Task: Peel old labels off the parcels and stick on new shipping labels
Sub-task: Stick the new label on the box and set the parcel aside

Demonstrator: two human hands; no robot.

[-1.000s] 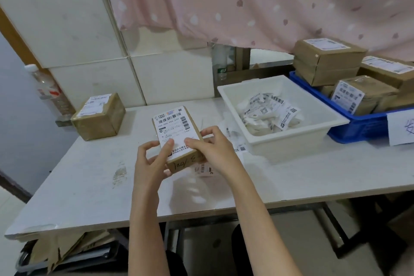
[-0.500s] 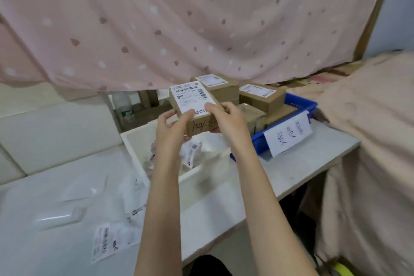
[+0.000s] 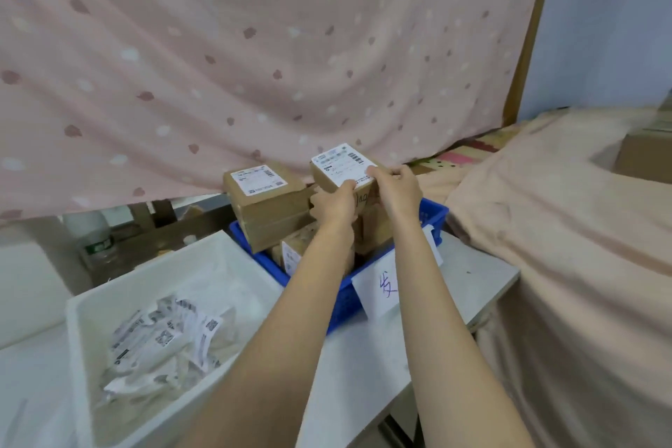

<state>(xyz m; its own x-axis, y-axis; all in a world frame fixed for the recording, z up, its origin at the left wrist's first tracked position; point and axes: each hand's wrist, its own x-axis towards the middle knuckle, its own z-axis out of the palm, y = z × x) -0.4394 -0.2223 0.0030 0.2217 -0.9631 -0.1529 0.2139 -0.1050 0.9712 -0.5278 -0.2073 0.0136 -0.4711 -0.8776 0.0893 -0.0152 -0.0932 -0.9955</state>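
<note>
A: Hands?
B: Both up at centre frame. Left hand [image 3: 336, 202] and right hand [image 3: 394, 189] each grip the near edge of a small brown cardboard parcel [image 3: 342, 175], fingers curled round it, thumbs on its white shipping label [image 3: 343, 164].
A: Parcel location?
B: Held above the blue plastic crate [image 3: 432, 213], centre-right, over the other boxes there. Can't tell if it touches them.
A: Neighbours?
B: Stacked brown cardboard boxes [image 3: 269, 207] just left of it, top one labelled too. White paper sign with handwriting [image 3: 381, 287] on the crate's front wall.
A: Lower left?
B: White plastic bin [image 3: 109, 302] holding crumpled peeled labels [image 3: 163, 342], beside the crate on the white table [image 3: 363, 349].
A: Background?
B: Pink dotted curtain [image 3: 218, 65] across the top; peach cloth [image 3: 563, 247] draped at right.
</note>
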